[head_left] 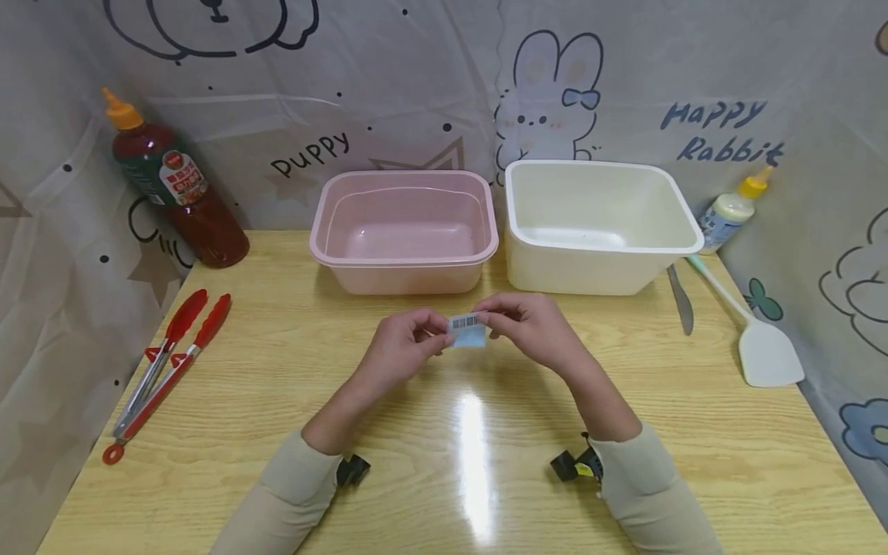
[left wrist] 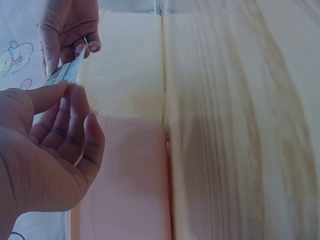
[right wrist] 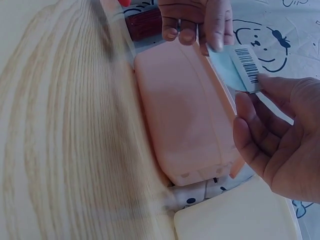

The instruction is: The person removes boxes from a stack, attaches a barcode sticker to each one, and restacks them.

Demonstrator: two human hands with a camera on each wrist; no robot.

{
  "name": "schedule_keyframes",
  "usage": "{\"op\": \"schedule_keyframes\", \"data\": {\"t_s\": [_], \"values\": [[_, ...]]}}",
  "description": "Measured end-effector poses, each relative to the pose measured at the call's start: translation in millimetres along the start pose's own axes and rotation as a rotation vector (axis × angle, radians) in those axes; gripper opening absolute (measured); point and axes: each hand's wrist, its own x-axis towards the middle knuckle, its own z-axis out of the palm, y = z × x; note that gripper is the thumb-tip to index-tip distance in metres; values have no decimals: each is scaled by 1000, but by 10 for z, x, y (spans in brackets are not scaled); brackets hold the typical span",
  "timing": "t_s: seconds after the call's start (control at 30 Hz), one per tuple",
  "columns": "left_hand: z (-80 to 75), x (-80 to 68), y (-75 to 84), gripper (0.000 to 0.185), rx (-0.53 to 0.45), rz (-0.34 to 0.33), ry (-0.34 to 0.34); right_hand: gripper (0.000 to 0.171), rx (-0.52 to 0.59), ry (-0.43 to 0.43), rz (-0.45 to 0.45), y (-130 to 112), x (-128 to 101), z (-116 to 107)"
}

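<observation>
Between both hands, above the table in front of the tubs, is a small light-blue piece with a white barcode label [head_left: 468,331]. My left hand [head_left: 402,347] pinches its left end between thumb and fingers. The opposite end is pinched by my right hand [head_left: 530,327]. Seen from the right wrist, the barcode strip [right wrist: 246,65] lies under the right thumb, and the pale blue part reaches to the left fingertips. From the left wrist, the piece looks thin and tilted. Behind the hands stand a pink tub [head_left: 402,277] and a cream tub [head_left: 576,270].
Red-handled tongs [head_left: 169,370] lie at the left, with a red sauce bottle [head_left: 180,193] behind them. To the right are a butter knife [head_left: 681,304], a white spatula [head_left: 768,354] and a small yellow-capped bottle [head_left: 727,216]. Printed cloth [head_left: 416,77] hangs around the wooden table [head_left: 277,385].
</observation>
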Motion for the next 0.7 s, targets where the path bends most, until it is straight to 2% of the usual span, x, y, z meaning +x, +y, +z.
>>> {"op": "schedule_keyframes", "data": {"t_s": [0.2,0.33,0.53,0.7], "values": [[-18,0,-4,5,71,27,43,17,-1,-1,-1,-22,-4,-5],[-30,3,-2,6,78,36,56,18,-2,2,1,-29,-12,-15],[-49,21,-16,6,100,15,68,17,-16,9,-1,-49,-30,-16],[-90,35,-27,6,115,4,82,15,-19,18,-40,-110,-68,-13]]}}
